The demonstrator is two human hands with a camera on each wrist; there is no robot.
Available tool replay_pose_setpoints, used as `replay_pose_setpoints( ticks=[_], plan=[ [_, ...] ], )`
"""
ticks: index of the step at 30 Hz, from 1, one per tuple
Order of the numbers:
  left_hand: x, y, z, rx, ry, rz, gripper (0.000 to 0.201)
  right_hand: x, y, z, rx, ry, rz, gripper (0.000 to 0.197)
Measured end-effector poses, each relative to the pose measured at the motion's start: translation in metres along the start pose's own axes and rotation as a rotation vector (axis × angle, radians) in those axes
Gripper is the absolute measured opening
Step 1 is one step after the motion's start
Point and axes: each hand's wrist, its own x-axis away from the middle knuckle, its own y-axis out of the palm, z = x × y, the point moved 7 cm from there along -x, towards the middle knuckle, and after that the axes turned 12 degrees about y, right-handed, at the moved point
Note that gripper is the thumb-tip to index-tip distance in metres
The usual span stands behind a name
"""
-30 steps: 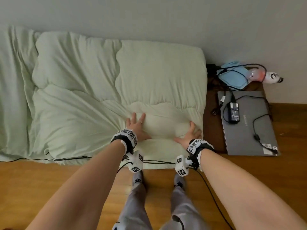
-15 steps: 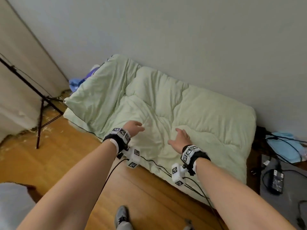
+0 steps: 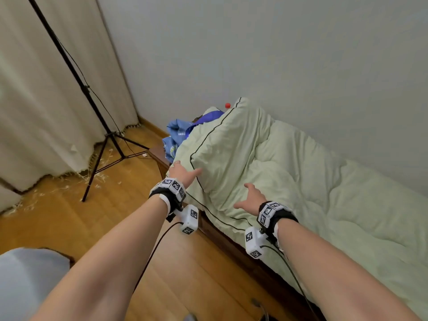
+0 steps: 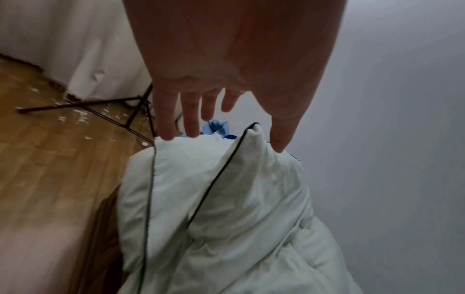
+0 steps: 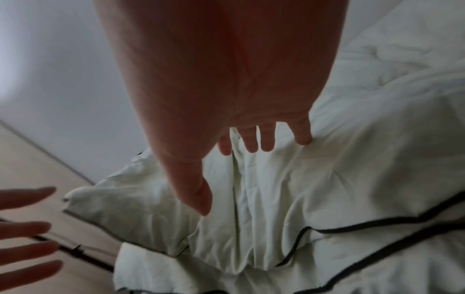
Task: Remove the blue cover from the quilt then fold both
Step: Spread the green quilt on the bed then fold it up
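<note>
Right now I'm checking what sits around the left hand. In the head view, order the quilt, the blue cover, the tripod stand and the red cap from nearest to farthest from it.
1. quilt: right beside the left hand, at its fingertips.
2. blue cover: bunched just beyond, at the quilt's far end.
3. tripod stand: on the floor to the left.
4. red cap: farthest, by the wall behind the quilt.

cover [image 3: 176, 137] mostly hidden behind quilt [image 3: 289, 172], quilt cut off at right edge, red cap [image 3: 227, 105] too small to identify, tripod [image 3: 92, 107] top out of frame, left hand [image 5: 27, 228] blurred in right wrist view
</note>
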Motion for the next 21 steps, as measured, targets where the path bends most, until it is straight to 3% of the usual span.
replay_pose_setpoints(
  ticks=[3, 6, 8, 11, 15, 18, 21],
  plan=[
    [-0.045, -0.004, 0.02, -0.065, 0.069, -0.05, 0.114, -0.022, 0.001, 0.007, -0.037, 0.146, -0.021, 0.098],
    [-0.089, 0.015, 0.033, -0.098, 0.037, -0.159, 0.115, -0.052, 0.001, 0.016, -0.093, 0.276, -0.044, 0.099],
    [-0.114, 0.034, 0.036, -0.112, 0.02, -0.244, 0.099, -0.078, 0.004, 0.015, -0.153, 0.332, -0.059, 0.103],
    [-0.147, 0.048, 0.041, -0.251, 0.113, -0.292, 0.057, -0.12, 0.017, 0.006, -0.233, 0.395, -0.077, 0.118],
    [-0.187, 0.002, 0.048, -0.12, 0.217, -0.244, 0.039, -0.162, 0.045, -0.007, -0.321, 0.487, -0.079, 0.134],
    [-0.203, -0.042, 0.017, -0.129, 0.217, -0.295, 0.033, -0.158, 0.031, -0.043, -0.275, 0.528, -0.054, 0.109],
    [-0.206, -0.037, -0.057, -0.236, 0.0, -0.412, 0.048, -0.157, 0.012, -0.078, -0.139, 0.548, -0.1, 0.069]
  ],
)
